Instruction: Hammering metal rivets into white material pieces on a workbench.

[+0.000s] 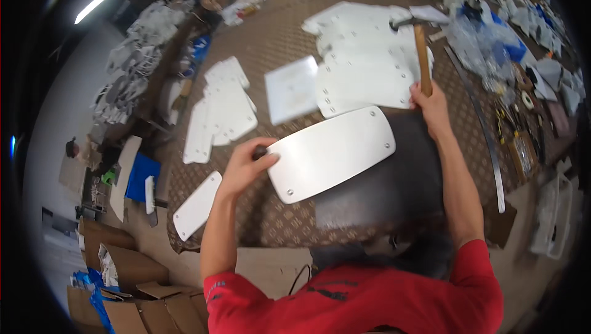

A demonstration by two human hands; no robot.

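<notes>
My right hand (433, 109) is closed round the lower end of the wooden handle of a hammer (422, 57), whose dark metal head is raised at the top. With my left hand (245, 164) I pinch the left end of a white rounded panel (332, 154), which has metal eyelets near its corners. A small dark object (260, 151) also shows between my left thumb and fingers; its kind is unclear. The panel is tilted, its right part over a black mat (394, 180). Beyond it lie many overlapping white panels (363, 69) with eyelets.
More white pieces (225, 106) are stacked at the left, near a pale translucent sheet (292, 89). A narrow white strip (198, 206) lies by the table's front left edge. To the right are a long metal ruler (479, 115), plastic bags (486, 44) and hand tools (514, 131).
</notes>
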